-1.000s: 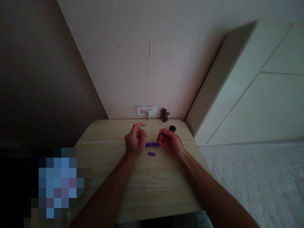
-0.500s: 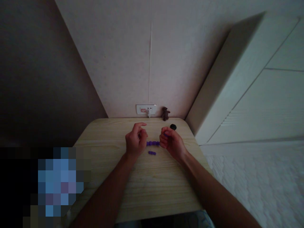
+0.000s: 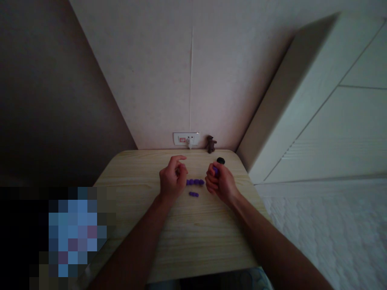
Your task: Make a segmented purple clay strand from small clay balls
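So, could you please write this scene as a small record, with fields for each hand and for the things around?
Left hand: fingers curled; cannot tell if it holds anything
Right hand: closed on a purple piece
Long purple row: on the table, between the hands
Short purple row: on the table, nearer the person
Black round object: just beyond the right hand
Brown figure: at the table's far edge

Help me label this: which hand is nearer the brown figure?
Right. The right hand is in front of the figure, slightly right; the left hand is in front, well left.
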{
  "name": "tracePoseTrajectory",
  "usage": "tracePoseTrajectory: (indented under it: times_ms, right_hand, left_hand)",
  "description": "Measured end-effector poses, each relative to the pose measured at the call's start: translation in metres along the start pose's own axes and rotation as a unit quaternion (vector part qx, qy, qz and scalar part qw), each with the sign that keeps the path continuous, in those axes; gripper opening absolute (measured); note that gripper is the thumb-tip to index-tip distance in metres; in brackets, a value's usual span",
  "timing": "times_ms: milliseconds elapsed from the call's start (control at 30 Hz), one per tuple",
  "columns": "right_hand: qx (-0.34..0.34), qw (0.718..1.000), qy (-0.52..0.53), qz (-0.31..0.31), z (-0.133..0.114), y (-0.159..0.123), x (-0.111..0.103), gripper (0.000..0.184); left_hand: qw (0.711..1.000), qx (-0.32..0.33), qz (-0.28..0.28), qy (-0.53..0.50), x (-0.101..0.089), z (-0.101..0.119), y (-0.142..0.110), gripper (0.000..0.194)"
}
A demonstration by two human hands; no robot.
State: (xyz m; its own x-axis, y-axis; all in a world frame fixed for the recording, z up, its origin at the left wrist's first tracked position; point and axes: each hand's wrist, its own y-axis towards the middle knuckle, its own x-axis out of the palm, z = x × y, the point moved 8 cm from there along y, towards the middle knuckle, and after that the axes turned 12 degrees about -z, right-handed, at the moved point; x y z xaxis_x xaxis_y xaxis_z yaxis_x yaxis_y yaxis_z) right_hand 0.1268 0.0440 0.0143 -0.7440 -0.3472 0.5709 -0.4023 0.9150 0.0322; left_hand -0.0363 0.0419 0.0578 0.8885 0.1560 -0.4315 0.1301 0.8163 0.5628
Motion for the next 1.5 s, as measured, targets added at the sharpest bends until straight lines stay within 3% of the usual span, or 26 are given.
tracePoseTrajectory:
  times_ms: [100,267,433,567,667,833,1067,1300,1400,1500]
  right_hand:
    - [-0.009,1.000,-0.011,-0.007,0.000,0.000,0.001,0.043]
    - [-0.088,0.992,-0.090,-0.009,-0.008,0.001,-0.001,0.027]
    - [-0.119,0.985,-0.122,0.013,-0.012,0.003,-0.011,0.037]
    - [-0.086,0.991,-0.096,0.022,-0.009,0.004,-0.013,0.040]
    - [-0.069,0.985,-0.148,0.044,-0.010,0.001,-0.014,0.048]
    - [-0.101,0.968,-0.215,0.076,-0.016,0.000,-0.018,0.034]
    - [-0.114,0.982,-0.122,0.092,-0.011,0.003,-0.027,0.020]
    - [-0.053,0.985,-0.126,0.104,-0.006,0.000,-0.028,0.043]
    - [-0.075,0.980,-0.169,0.072,-0.009,0.000,-0.025,0.037]
    - [-0.109,0.956,-0.264,0.062,-0.016,0.000,-0.020,0.028]
  left_hand:
    - [1.000,0.012,0.000,0.009,0.000,-0.001,0.001,0.019]
    - [0.998,0.039,-0.001,0.055,-0.001,0.003,0.002,0.017]
    - [0.992,0.083,-0.038,0.082,0.003,0.013,0.003,0.027]
    - [0.989,0.098,-0.050,0.104,0.007,0.016,0.002,0.037]
    - [0.988,0.097,-0.057,0.104,0.008,0.016,0.002,0.035]
    - [0.989,0.088,-0.058,0.108,0.009,0.013,0.003,0.035]
    - [0.989,0.081,-0.062,0.105,0.010,0.011,0.003,0.035]
    - [0.991,0.062,-0.062,0.102,0.009,0.006,0.003,0.035]
    - [0.991,0.050,-0.066,0.107,0.009,0.005,0.003,0.035]
    - [0.991,0.041,-0.068,0.109,0.009,0.003,0.004,0.036]
